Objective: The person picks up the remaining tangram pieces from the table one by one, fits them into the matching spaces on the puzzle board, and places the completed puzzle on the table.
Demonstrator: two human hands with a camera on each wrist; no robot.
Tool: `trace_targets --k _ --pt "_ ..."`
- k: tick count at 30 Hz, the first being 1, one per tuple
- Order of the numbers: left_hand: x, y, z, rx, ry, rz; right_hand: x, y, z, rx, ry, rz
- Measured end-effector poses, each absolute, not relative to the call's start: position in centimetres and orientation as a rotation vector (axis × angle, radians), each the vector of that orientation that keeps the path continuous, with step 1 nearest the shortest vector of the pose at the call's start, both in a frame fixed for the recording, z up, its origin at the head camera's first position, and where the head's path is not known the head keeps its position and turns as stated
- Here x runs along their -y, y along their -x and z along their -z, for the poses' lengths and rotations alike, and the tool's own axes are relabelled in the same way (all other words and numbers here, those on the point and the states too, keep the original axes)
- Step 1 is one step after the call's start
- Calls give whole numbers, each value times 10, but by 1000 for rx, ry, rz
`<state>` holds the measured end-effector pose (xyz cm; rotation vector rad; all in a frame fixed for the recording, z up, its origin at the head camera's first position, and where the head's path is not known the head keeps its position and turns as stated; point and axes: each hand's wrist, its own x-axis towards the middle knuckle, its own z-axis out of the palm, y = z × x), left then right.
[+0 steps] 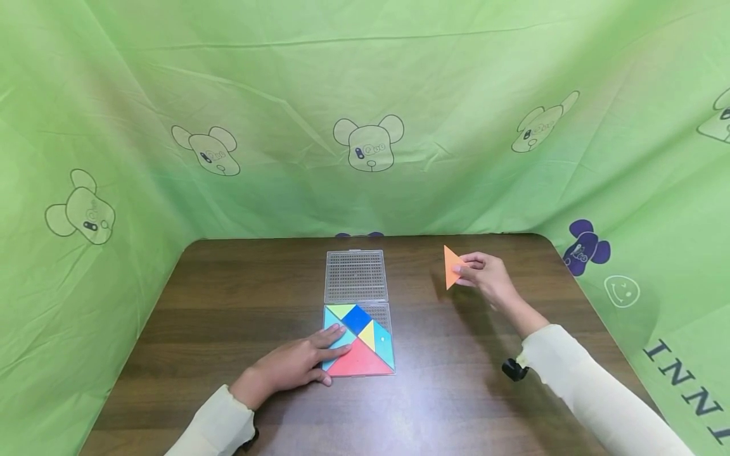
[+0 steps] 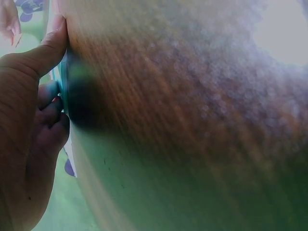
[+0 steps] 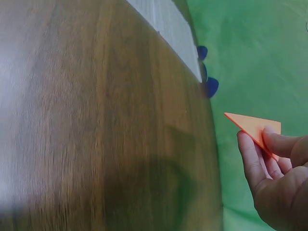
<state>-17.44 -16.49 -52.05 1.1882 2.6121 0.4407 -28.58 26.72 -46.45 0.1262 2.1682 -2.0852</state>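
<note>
Between the thumb and fingers of my right hand, an orange triangle tangram piece is pinched above the table at the back right. In the right wrist view the same triangle tilts, with one point facing left. My left hand rests at the left edge of a clear tangram case, fingers laid over a light blue triangle and reaching the red triangle. A green triangle, dark blue square, yellow triangle and light blue piece lie in the case too.
The case's gridded lid lies open flat behind the tray. A bare gridded corner shows at the tray's upper right. Green printed cloth hangs around the back and sides of the brown wooden table.
</note>
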Motion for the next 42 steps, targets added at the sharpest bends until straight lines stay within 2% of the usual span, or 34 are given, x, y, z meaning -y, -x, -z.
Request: trace_targets --k 16,42 --pt "165 173 519 -2610 -1185 -431 -245 288 465 -2075 -181 2120" --pt "166 174 524 -2632 -1220 -455 -208 294 470 -2139 -95 2081"
